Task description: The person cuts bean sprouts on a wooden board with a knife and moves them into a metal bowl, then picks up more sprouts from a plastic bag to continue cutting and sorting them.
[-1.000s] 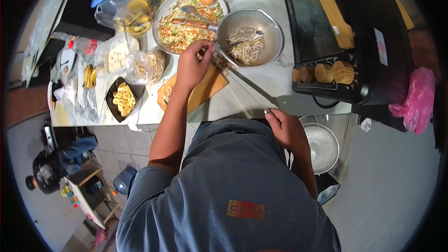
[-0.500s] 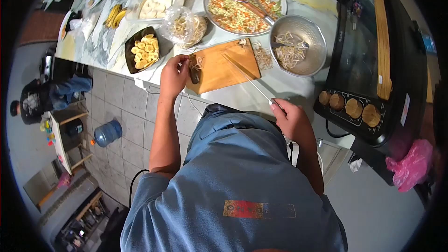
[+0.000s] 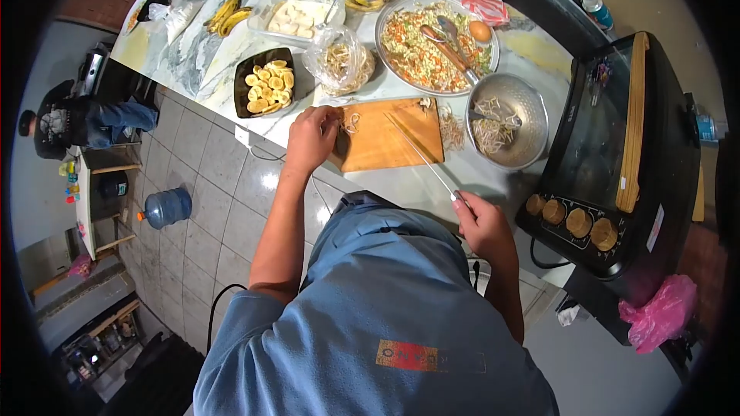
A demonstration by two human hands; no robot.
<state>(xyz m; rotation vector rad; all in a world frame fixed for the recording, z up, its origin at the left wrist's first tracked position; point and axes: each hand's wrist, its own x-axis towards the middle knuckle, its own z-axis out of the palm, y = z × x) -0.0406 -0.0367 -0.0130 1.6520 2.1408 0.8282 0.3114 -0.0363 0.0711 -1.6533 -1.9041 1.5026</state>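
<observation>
head view: hands apart, right hand [image 3: 487,229] gripping a long metal knife [image 3: 440,176] over the tan wooden board [image 3: 389,146]; left hand [image 3: 310,141] curled beside pale, stringy sprouts [image 3: 351,124], its hold unclear.

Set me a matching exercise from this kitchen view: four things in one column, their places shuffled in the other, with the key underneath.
1. Egg
2. Knife
3. Yellow slices
4. Blue water jug

A. In the black dish
B. On the tiled floor
C. On the round tray of chopped vegetables
D. In the right hand

Pairs: 1-C, 2-D, 3-A, 4-B
</observation>
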